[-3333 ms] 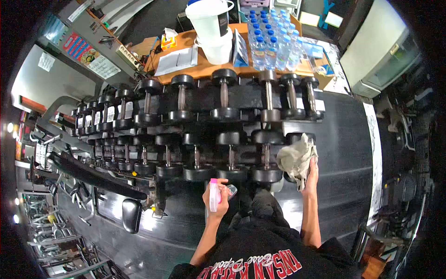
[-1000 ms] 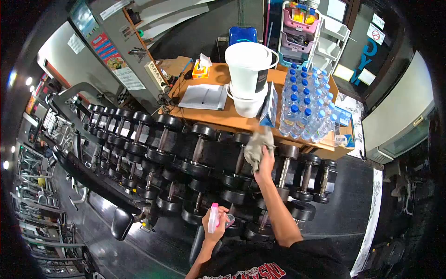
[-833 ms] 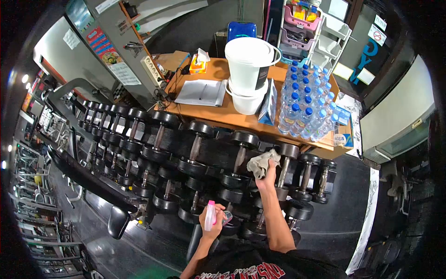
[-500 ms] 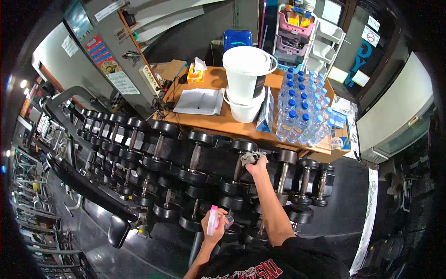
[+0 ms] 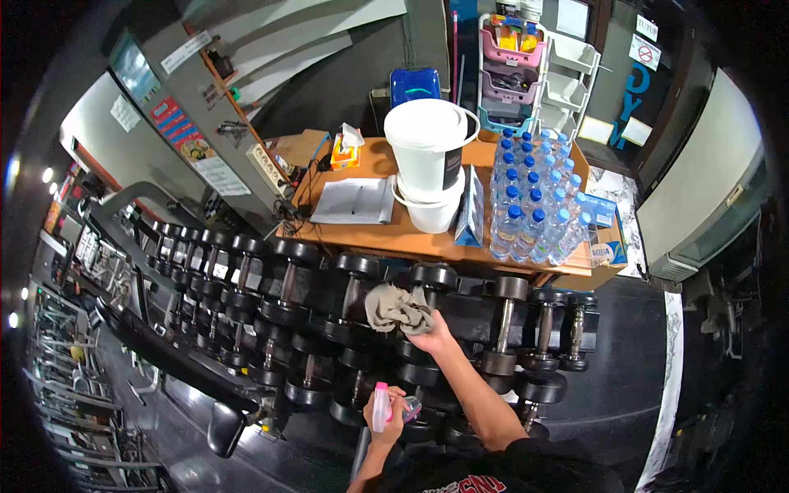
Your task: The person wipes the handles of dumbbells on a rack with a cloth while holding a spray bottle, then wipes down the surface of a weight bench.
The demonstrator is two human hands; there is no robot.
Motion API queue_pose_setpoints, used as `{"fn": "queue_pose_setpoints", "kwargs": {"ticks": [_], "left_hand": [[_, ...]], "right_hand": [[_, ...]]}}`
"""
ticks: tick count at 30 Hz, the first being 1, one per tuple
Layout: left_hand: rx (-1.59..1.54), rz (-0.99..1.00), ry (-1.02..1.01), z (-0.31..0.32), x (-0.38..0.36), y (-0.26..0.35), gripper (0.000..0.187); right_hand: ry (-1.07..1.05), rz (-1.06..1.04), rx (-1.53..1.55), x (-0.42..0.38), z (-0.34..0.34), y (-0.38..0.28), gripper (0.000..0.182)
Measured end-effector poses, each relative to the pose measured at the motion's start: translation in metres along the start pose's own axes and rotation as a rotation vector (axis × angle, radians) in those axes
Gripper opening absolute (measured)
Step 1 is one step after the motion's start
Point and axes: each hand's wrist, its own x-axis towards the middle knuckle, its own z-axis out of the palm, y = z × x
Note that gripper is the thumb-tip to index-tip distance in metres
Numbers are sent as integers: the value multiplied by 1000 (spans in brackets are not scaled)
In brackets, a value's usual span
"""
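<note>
At the left, a padded bench (image 5: 226,427) stands near the two rows of dumbbells (image 5: 289,279). On the surface (image 5: 320,234) behind them lies an open notebook (image 5: 353,201) (a pen rests across it). The left hand (image 5: 390,423) is still closed around the spray bottle (image 5: 381,407), its pink top pointing up in the view, just in front of the lower row. The cloth (image 5: 399,311) has shifted left since the earlier frame, from the right side of one top-row dumbbell to its left, and looks more spread out; whether it touches metal, I cannot tell. The right hand (image 5: 431,335) keeps its fingers partly curled, gripping the cloth's right edge. Further right, stacked buckets (image 5: 426,156) and water bottles (image 5: 534,201) remain in place.
</note>
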Motion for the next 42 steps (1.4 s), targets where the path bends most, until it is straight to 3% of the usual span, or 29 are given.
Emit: {"fn": "queue_pose_setpoints", "kwargs": {"ticks": [1, 3, 5, 7, 9, 11, 14, 15, 17, 18, 19, 22, 23, 25, 27, 29, 31, 32, 33, 36, 40, 42], "left_hand": [[13, 24, -22, 0, 0, 0, 13], [23, 53, -96, -3, -2, -4, 19], [30, 64, -99, -4, -5, -2, 18], [44, 46, -82, -6, -8, 2, 18], [55, 68, -57, -10, -12, -1, 18], [74, 29, -42, -12, -14, 1, 18], [60, 23, -19, -15, -16, -3, 18], [64, 19, -25, -16, -18, -4, 18], [11, -5, -3, -11, -18, 2, 15], [-40, -23, 15, -6, -17, 3, 12], [0, -29, -4, -5, -16, 2, 13], [47, -3, -57, 7, -11, 6, 12], [45, 4, -81, 11, -9, 7, 12], [44, 17, -112, 16, -6, 9, 11], [2, 44, -122, 24, -4, 11, 9], [25, 46, -121, 28, -5, 19, 7], [-1, 38, -132, 28, -10, 18, 8], [-7, 48, -139, 26, -12, 21, 8], [3, 53, -124, 24, -15, 21, 8], [-103, 1, -43, 15, -25, 21, 10], [60, -25, -43, 0, -33, 12, 16], [52, -29, -38, -3, -35, 8, 16]], "right_hand": [[39, -2, 106, 14, -1, 0, 26], [-47, -22, 25, 46, -13, -7, 27], [67, -38, -28, 57, 5, -7, 25], [-35, -21, 35, 68, 5, -25, 23], [-317, 169, 225, 78, -12, -51, 25], [-112, -66, 45, 28, 18, -39, 28], [-159, -19, 41, -16, 8, -58, 34], [-105, -105, 7, -35, 8, -59, 35], [-248, -250, -39, -56, 1, -64, 35], [-62, -400, -66, -76, 11, -58, 33], [-101, -523, -193, -85, 15, -60, 33], [84, -812, -463, -113, 29, -59, 36], [176, -973, -637, -122, 36, -52, 33], [348, -1344, -1295, -116, 40, -46, 33], [243, -1617, -1612, -94, 24, -43, 46], [92, -1489, -2293, -83, 34, -35, 58], [-222, -1147, -2467, -46, 17, -33, 58], [-406, -1200, -2674, -29, -1, -36, 53], [-433, -1200, -2665, -28, 2, -33, 53], [-216, -940, -2626, -33, 7, -26, 52], [-297, -685, -2524, -63, 6, -17, 46], [-223, -623, -2413, -69, 2, -22, 44]]}}
